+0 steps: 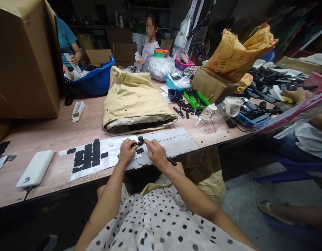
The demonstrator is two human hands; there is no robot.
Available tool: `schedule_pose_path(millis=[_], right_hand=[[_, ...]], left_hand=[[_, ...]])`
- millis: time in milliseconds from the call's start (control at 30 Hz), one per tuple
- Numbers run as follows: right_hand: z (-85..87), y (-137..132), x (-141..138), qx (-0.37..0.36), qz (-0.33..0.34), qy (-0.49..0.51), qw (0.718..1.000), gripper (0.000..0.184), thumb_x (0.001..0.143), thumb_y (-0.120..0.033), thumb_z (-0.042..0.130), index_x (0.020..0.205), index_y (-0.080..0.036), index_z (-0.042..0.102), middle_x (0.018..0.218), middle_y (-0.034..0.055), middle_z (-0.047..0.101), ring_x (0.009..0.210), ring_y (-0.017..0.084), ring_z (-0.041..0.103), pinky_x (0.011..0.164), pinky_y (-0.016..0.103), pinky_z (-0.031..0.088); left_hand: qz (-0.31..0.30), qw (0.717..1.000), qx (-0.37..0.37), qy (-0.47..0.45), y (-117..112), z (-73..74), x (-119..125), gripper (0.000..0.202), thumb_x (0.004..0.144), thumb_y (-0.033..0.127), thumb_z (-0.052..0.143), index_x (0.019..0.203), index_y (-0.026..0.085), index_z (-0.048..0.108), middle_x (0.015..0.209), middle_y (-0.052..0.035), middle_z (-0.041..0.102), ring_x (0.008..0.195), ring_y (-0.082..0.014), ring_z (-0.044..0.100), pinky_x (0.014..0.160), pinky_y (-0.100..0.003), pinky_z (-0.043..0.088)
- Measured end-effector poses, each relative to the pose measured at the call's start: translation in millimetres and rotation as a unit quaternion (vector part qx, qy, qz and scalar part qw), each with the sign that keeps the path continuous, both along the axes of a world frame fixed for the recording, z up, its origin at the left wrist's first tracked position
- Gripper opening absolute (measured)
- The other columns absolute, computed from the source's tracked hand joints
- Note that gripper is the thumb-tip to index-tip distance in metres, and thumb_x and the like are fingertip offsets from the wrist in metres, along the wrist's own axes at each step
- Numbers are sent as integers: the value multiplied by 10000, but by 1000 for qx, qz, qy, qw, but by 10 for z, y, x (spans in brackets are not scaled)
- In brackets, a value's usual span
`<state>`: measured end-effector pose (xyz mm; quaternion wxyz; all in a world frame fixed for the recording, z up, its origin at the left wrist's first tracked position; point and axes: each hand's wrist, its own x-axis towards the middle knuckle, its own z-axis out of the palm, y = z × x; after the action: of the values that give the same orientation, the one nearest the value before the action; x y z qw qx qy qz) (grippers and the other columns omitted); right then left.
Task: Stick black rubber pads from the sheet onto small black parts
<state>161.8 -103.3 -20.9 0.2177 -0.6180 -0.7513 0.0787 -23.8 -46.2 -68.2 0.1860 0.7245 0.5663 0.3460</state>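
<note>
At the front edge of the table, my left hand [127, 150] pinches a slim black piece [136, 143] with its fingers closed. Close beside it, my right hand [156, 152] is wrapped round a black tool with a round head [140, 138]; its dark handle [171, 161] sticks out below the palm. I cannot tell what kind of tool it is. Under both hands lies a flat grey-white board [174, 141]. One loose black rounded patch [140, 150] is between the hands. To the left, a white backing sheet [111, 143] carries rows of black patches [87, 155].
A beige cloth sack [135, 101] lies just beyond the board. Left stand a white power bank [37, 168], a small white box [78, 111] and a large carton [22, 62]. Right are a green tray [196, 99] and a jar [207, 113]. Other people work around the table.
</note>
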Motion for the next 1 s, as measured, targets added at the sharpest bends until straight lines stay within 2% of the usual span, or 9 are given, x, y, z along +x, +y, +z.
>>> schedule_pose_path(millis=[100, 200, 367, 533, 733, 1000], right_hand=[[-19, -3, 9, -19, -3, -14, 1000, 462, 1020, -199, 437, 1420, -347, 617, 1030, 43, 662, 887, 160, 643, 746, 205, 498], [-43, 22, 37, -7, -18, -18, 1000, 461, 1013, -193, 455, 1410, -361, 619, 1036, 33, 664, 893, 157, 644, 756, 208, 494], [-50, 196, 224, 15, -54, -38, 998, 427, 1022, -197, 440, 1372, -320, 652, 1068, 52, 663, 926, 177, 624, 761, 236, 461], [-96, 354, 413, 2, -53, -99, 994, 369, 1009, -192, 478, 1275, -283, 717, 993, 86, 650, 935, 223, 551, 773, 289, 406], [-158, 338, 408, -2, -70, -107, 992, 345, 1020, -214, 477, 1265, -275, 711, 1012, 97, 632, 955, 244, 499, 791, 317, 364], [-133, 333, 395, -5, -65, -109, 992, 337, 1024, -239, 466, 1280, -270, 683, 1047, 103, 627, 979, 254, 492, 794, 327, 361]], left_hand=[[2, 1000, -7, 1, -3, 29, 2, 112, 766, 217, 686, 852, 266, 739, 834, -20, 654, 886, -246, 596, 843, -396, 506], [2, 1000, -16, 7, -13, 67, 3, 105, 769, 224, 679, 847, 269, 735, 837, -21, 659, 891, -249, 598, 854, -399, 507], [9, 999, -26, 16, -43, 131, 21, 85, 749, 224, 696, 822, 263, 715, 853, -26, 658, 894, -255, 606, 860, -407, 509], [6, 999, -21, 37, -62, 172, 36, 170, 713, 226, 750, 873, 260, 704, 885, -22, 655, 908, -250, 610, 866, -392, 506], [-1, 998, -19, 59, -57, 168, 23, 163, 754, 259, 751, 914, 260, 717, 880, -24, 654, 904, -248, 620, 852, -379, 497], [8, 997, -15, 70, -21, 147, 3, 118, 800, 315, 722, 905, 263, 734, 855, -28, 655, 897, -251, 619, 823, -370, 487]])
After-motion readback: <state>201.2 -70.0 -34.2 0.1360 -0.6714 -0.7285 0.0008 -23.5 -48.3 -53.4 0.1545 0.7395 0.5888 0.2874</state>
